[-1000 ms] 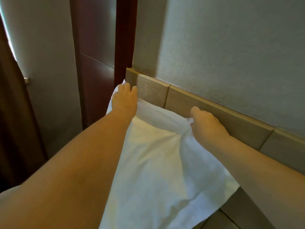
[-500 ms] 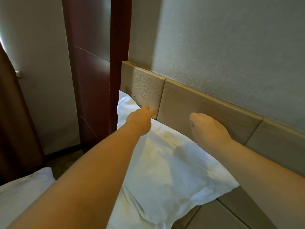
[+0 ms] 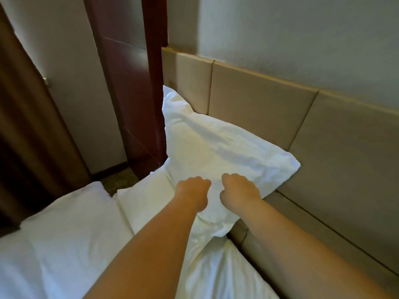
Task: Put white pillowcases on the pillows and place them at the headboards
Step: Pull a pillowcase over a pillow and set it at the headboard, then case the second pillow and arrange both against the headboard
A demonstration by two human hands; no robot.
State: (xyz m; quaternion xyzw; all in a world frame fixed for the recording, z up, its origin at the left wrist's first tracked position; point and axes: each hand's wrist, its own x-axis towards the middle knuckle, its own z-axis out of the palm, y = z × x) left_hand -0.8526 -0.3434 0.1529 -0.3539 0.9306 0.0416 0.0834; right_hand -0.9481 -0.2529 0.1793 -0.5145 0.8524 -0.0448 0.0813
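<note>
At the far left a brown curtain is seen, then a dark red wooden panel. White bedding is spread below. The left hand and right hand are curled into loose fists side by side on the white-cased pillow, which is propped against the beige headboard; whether fabric is pinched cannot be told.

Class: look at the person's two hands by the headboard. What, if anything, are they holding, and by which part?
Both hands, left and right, are curled on the near edge of the pillow. Whether they grip the fabric or just press it cannot be told.
</note>
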